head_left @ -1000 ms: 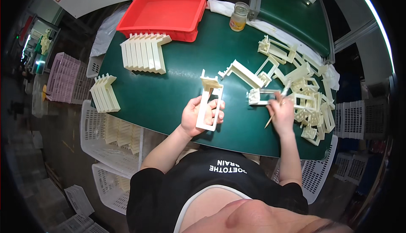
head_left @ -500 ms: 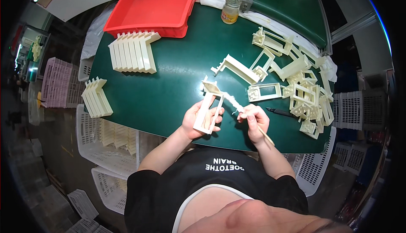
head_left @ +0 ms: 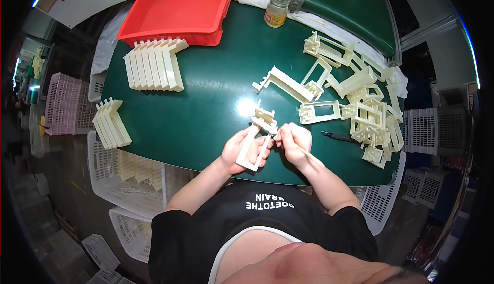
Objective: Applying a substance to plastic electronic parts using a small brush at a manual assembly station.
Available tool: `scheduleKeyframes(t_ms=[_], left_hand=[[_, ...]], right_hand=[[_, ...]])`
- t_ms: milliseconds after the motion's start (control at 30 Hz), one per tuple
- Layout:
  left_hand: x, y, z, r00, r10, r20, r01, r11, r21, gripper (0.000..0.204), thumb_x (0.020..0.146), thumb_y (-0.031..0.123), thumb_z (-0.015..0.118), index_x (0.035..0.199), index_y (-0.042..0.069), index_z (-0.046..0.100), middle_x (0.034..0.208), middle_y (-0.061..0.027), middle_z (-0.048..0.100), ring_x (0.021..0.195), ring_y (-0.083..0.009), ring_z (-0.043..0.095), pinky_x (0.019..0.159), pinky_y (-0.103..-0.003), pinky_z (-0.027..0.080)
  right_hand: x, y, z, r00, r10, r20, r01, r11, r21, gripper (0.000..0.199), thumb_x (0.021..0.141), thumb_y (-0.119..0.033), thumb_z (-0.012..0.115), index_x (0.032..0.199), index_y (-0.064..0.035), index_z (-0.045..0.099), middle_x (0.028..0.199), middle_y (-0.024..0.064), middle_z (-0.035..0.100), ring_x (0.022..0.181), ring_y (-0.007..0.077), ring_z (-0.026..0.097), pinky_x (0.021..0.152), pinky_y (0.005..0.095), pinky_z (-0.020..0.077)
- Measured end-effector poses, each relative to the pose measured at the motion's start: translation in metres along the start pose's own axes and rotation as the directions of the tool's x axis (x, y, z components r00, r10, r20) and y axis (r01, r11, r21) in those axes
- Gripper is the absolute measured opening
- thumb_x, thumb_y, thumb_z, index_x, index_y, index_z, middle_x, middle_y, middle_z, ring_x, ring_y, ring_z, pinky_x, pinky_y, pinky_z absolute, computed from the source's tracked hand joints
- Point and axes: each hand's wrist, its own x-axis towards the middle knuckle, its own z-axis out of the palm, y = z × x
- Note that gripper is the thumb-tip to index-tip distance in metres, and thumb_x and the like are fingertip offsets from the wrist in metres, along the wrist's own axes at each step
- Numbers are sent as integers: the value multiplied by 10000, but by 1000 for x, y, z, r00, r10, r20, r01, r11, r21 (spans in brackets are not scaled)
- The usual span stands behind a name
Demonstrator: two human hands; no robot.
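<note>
My left hand [head_left: 235, 151] is closed round a cream plastic frame [head_left: 245, 154], which has a long rectangular opening and a bracketed far end. In my right hand [head_left: 296, 142] is a cotton-tipped wooden stick [head_left: 314, 160], pinched near its tip; the shaft slants back over my wrist. The stick's white tip is at the frame's bracketed end, partly hidden by my fingers. Beyond my hands lies another cream frame [head_left: 288, 85], and a black-handled craft knife [head_left: 338, 136] rests to the right of my right hand.
A heap of cream frames [head_left: 368, 114] covers the table's right side. Neatly nested frames stand in a larger row [head_left: 154, 67] and a smaller row [head_left: 111, 124] at left. Farther back are a red tray [head_left: 175, 13] and a glass jar [head_left: 277, 10]. White crates [head_left: 103, 173] sit below the left edge.
My right hand has moved left and in toward the frame, bringing the cotton tip to its bracketed end. The frame has tilted slightly in my left hand.
</note>
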Motion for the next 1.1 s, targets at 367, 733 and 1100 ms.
scheduleKeyframes(t_ms=[367,733,1100], left_hand=[[2,-6,3,993,103,61,-108,990,89,433,995,392,235,1291,132,415,1087,-133,568,887,-254,580,768,-404,486],[6,-10,-3,984,173,-28,-164,963,214,434,1004,382,255,1197,57,467,1086,-128,549,926,-250,554,845,-399,444],[2,-13,1,988,151,9,-149,958,247,420,1002,389,247,1237,107,452,1074,-165,544,961,-258,552,840,-394,459]], right_hand=[[-23,-2,-2,984,134,119,-142,988,60,255,985,-141,469,808,1,585,667,38,610,541,63,536,490,195,429],[-25,-15,0,757,-523,392,651,651,-390,142,745,20,608,639,-52,546,581,74,550,456,246,524,442,356,421],[-8,-14,-10,850,-468,244,527,744,-410,181,775,22,649,645,-31,535,540,89,507,432,255,520,423,357,406]])
